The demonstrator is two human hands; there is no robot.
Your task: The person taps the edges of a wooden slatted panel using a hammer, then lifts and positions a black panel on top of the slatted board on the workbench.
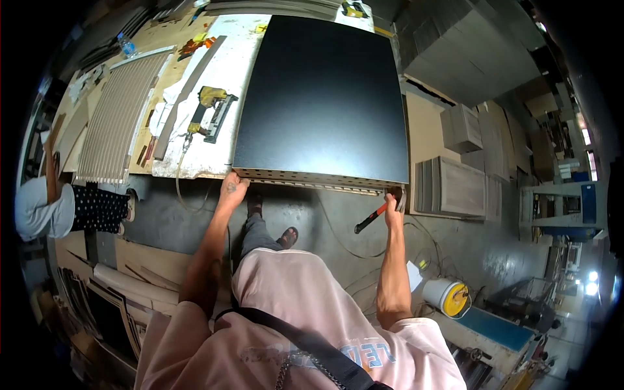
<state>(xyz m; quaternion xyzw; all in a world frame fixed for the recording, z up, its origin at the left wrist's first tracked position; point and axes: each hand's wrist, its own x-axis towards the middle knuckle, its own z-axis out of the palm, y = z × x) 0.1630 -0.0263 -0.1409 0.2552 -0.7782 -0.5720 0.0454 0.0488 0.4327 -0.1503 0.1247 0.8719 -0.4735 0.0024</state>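
Note:
A large box-like piece with a smooth black top (322, 97) lies on the workbench, its front edge reaching past the bench. A row of dark holes or slots shows along that edge. My left hand (233, 189) is closed on the front left corner, fingertips partly hidden. At the front right corner, my right hand (392, 202) grips a hammer (372, 219) with an orange and black handle, its head close to the corner. Whether this hand also touches the piece is hard to tell. To the left, a yellow and black nail gun (210, 114) rests on the bench.
A long grey-brown strip (188, 97) and a slatted panel (123, 117) lie on the bench's left side. Another person (49, 205) stands at far left. Stacked panels (452, 187) sit at right, with a white bucket (445, 297) and hoses on the floor.

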